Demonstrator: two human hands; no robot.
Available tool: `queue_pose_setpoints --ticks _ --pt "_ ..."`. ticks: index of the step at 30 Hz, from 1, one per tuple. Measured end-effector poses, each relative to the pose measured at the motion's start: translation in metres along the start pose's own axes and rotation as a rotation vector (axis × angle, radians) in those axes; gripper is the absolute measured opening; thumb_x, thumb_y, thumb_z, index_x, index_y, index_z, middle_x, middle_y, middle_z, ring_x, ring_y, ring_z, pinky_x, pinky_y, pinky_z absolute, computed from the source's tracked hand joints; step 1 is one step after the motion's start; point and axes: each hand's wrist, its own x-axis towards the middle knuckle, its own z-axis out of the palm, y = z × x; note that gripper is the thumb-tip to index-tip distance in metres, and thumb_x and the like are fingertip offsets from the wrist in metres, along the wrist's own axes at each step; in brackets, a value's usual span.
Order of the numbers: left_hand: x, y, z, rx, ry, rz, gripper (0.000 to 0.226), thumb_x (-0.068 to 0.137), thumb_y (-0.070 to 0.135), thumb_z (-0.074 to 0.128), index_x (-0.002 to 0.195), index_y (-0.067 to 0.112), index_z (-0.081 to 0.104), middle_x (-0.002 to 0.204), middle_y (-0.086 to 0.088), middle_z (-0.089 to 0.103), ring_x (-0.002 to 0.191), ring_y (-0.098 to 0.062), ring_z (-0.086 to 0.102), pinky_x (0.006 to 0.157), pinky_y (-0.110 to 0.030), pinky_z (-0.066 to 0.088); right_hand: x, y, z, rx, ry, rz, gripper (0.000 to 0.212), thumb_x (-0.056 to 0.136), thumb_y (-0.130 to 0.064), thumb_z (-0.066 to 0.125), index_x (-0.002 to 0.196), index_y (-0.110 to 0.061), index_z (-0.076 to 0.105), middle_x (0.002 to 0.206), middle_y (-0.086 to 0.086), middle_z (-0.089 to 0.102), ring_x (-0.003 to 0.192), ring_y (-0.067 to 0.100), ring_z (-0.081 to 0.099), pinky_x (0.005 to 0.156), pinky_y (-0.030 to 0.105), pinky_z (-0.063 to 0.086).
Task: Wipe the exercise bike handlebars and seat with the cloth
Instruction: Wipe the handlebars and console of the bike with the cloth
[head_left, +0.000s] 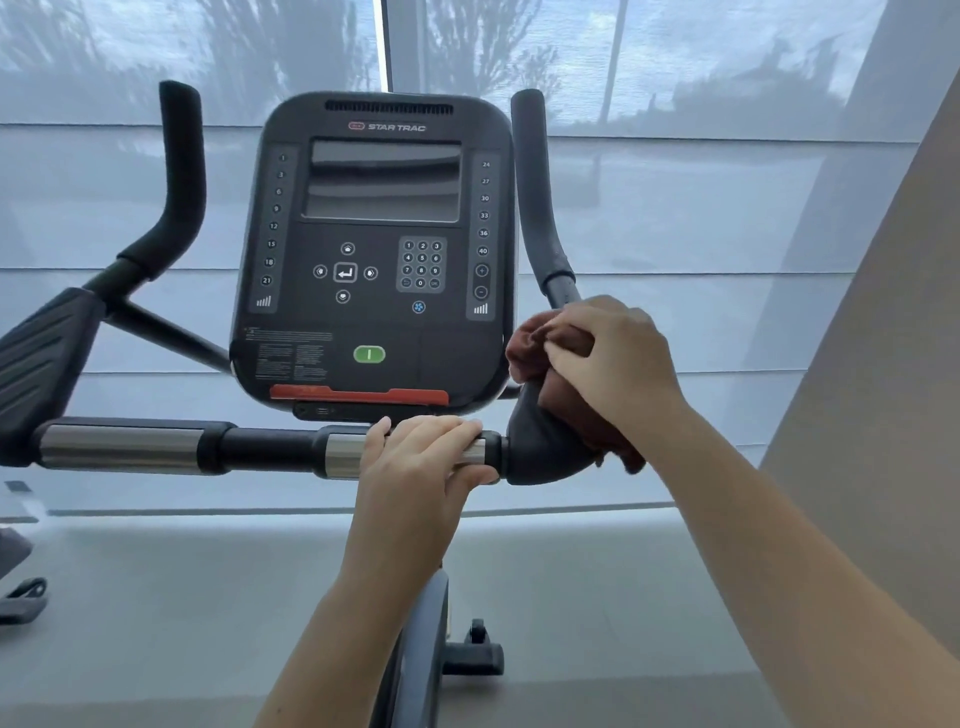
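The exercise bike's black handlebars (265, 450) cross the frame, with chrome sensor sleeves and two upright horns. My left hand (415, 460) grips the right chrome sleeve of the bar, fingers curled over its top. My right hand (608, 353) holds a reddish-brown cloth (545, 345) against the padded right elbow rest (540, 452), just below the right horn (535, 192). Part of the cloth hangs down behind my wrist. The seat is out of view.
The console (379, 249) with screen, keypad and green button stands between the horns. The left elbow pad (41, 353) and left horn (179, 176) are at the left. Shaded windows fill the background, a wall rises at the right, and the bike frame (421, 649) drops to a pale floor.
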Motion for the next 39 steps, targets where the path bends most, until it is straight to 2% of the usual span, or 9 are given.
queue_pose_setpoints --ticks 5,10,16,20,26,28,31,35,39 --pt "0.0 -0.002 0.0 -0.001 -0.011 -0.004 0.03 0.069 0.022 0.066 0.093 0.005 0.07 0.093 -0.007 0.071 0.09 -0.026 0.064 0.09 -0.053 0.036 -0.058 -0.001 -0.014 0.177 -0.038 -0.2 0.015 0.077 -0.014 0.067 0.086 -0.025 0.072 0.105 -0.006 0.065 0.103 0.02 0.051 0.087 0.019 0.033" --pt "0.0 -0.002 -0.001 -0.007 -0.02 -0.013 0.027 0.071 0.019 0.071 0.095 0.006 0.07 0.094 -0.006 0.07 0.09 -0.027 0.064 0.09 -0.052 0.036 -0.039 -0.001 -0.052 0.299 -0.114 -0.186 0.02 0.076 -0.012 0.07 0.093 -0.022 0.072 0.1 -0.006 0.065 0.1 0.013 0.056 0.094 0.029 0.041" --pt "0.001 -0.002 0.0 -0.004 -0.022 -0.032 0.027 0.069 0.015 0.075 0.094 0.007 0.07 0.093 -0.006 0.07 0.09 -0.027 0.063 0.09 -0.049 0.033 -0.019 0.01 -0.082 -0.294 0.06 -0.206 0.02 0.076 -0.018 0.066 0.096 -0.022 0.069 0.109 0.003 0.064 0.106 0.031 0.048 0.084 0.044 0.045" --pt "0.001 0.001 -0.001 -0.006 -0.025 -0.049 0.03 0.065 0.009 0.08 0.093 0.006 0.07 0.092 -0.006 0.07 0.089 -0.026 0.064 0.09 -0.044 0.029 -0.016 -0.002 -0.048 -0.122 -0.17 -0.227 0.036 0.073 -0.024 0.069 0.108 -0.027 0.062 0.109 -0.002 0.06 0.104 0.023 0.052 0.088 0.032 0.04" --pt "0.0 0.0 0.0 -0.012 -0.014 -0.048 0.027 0.07 0.02 0.067 0.093 0.008 0.07 0.093 -0.003 0.07 0.088 -0.024 0.063 0.091 -0.045 0.031 -0.025 0.0 -0.015 0.338 0.017 -0.01 0.055 0.063 -0.025 0.082 0.103 -0.008 0.049 0.116 0.003 0.046 0.098 0.01 0.05 0.078 -0.002 0.029" --pt "0.0 0.0 0.001 -0.015 -0.003 -0.042 0.025 0.07 0.017 0.072 0.093 0.008 0.07 0.093 -0.003 0.07 0.088 -0.025 0.064 0.091 -0.045 0.031 -0.027 0.001 -0.013 0.249 0.025 0.008 0.052 0.063 -0.037 0.08 0.101 -0.01 0.056 0.127 0.007 0.045 0.117 0.02 0.046 0.096 0.009 0.025" --pt "-0.001 -0.001 0.002 -0.017 -0.004 -0.039 0.031 0.064 0.007 0.08 0.094 0.007 0.07 0.093 -0.005 0.07 0.089 -0.026 0.064 0.092 -0.047 0.031 -0.041 -0.004 -0.004 0.002 0.048 0.077 0.063 0.063 -0.061 0.068 0.115 -0.027 0.058 0.142 0.008 0.034 0.134 0.028 0.028 0.109 0.051 0.017" --pt "-0.001 -0.001 0.002 -0.01 -0.009 -0.032 0.033 0.064 0.007 0.08 0.095 0.006 0.07 0.093 -0.005 0.07 0.089 -0.026 0.064 0.092 -0.047 0.031 -0.043 -0.007 0.004 0.014 0.076 0.064 0.058 0.068 -0.056 0.067 0.12 -0.032 0.054 0.14 0.007 0.036 0.118 0.031 0.045 0.093 0.039 0.041" --pt "-0.002 -0.002 0.002 -0.011 -0.007 -0.031 0.032 0.064 0.008 0.079 0.095 0.006 0.07 0.094 -0.005 0.07 0.089 -0.026 0.064 0.092 -0.048 0.032 0.001 -0.001 -0.002 0.018 0.005 -0.012 0.028 0.075 -0.045 0.066 0.1 -0.032 0.065 0.113 0.002 0.052 0.106 0.027 0.049 0.086 0.033 0.043"
